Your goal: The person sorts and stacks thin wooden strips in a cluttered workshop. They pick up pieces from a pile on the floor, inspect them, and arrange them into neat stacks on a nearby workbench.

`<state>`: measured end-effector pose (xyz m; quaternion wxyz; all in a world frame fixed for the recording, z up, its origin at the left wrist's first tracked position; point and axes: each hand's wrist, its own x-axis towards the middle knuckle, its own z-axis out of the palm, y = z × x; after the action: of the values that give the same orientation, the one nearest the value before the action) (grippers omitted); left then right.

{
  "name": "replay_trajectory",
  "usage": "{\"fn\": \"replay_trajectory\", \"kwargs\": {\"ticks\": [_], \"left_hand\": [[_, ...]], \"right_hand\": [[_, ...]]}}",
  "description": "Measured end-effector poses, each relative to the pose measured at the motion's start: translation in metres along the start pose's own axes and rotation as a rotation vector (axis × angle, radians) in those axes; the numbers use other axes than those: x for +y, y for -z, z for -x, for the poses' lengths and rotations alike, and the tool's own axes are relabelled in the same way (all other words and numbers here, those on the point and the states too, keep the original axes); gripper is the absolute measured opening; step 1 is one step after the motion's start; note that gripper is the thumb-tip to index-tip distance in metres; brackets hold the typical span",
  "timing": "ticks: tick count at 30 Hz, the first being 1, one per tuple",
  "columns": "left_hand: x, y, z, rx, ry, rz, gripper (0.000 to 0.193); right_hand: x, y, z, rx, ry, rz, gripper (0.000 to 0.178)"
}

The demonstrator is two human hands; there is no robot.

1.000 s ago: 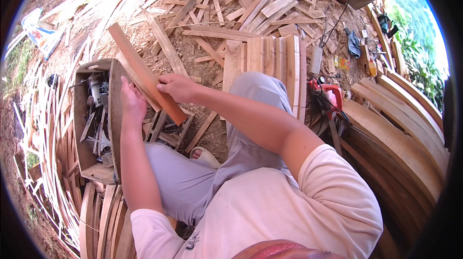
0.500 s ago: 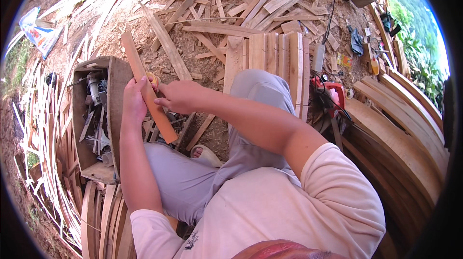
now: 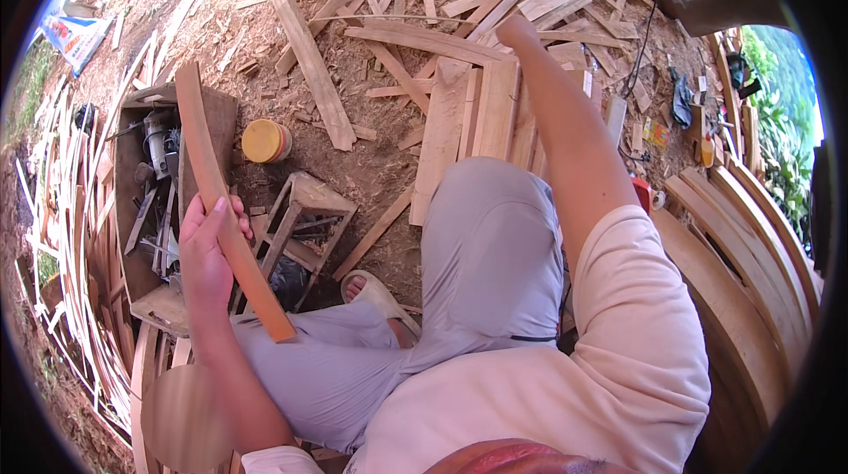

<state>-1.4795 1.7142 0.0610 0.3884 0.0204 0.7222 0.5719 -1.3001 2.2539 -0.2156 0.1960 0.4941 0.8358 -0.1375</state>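
Observation:
My left hand (image 3: 209, 240) is closed around a long, slightly curved wooden strip (image 3: 250, 284), gripping it near its middle. The strip slants from beside the tool box down to its lower end over my left thigh. My right arm stretches forward over a stack of wooden boards (image 3: 495, 112) beyond my right knee. At the stack's far end is my right hand (image 3: 519, 32), its fingers hidden from view, so I cannot tell whether it holds or touches anything.
A wooden box (image 3: 159, 308) of tools stands at left, near a yellow-lidded tub (image 3: 266, 141) and a small wooden stool (image 3: 322, 195). Scrap slats (image 3: 309, 76) litter the ground ahead. Curved planks (image 3: 742, 297) lie at right, near a partly hidden red tool (image 3: 640, 191).
My right hand has left the strip and swung forward and right to the board stack. My left hand has moved left and nearer me with the strip. The tub now shows fully.

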Motion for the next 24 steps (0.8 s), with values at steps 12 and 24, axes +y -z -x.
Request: {"fn": "replay_trajectory", "kwargs": {"ticks": [12, 24], "left_hand": [[-0.011, 0.016, 0.024, 0.174, 0.082, -0.092, 0.023], [-0.011, 0.013, 0.019, 0.124, 0.065, -0.103, 0.023]], "right_hand": [[0.051, -0.054, -0.071, -0.144, -0.362, -0.404, 0.054], [0.066, -0.02, -0.093, 0.142, -0.408, -0.741, 0.027]]}}
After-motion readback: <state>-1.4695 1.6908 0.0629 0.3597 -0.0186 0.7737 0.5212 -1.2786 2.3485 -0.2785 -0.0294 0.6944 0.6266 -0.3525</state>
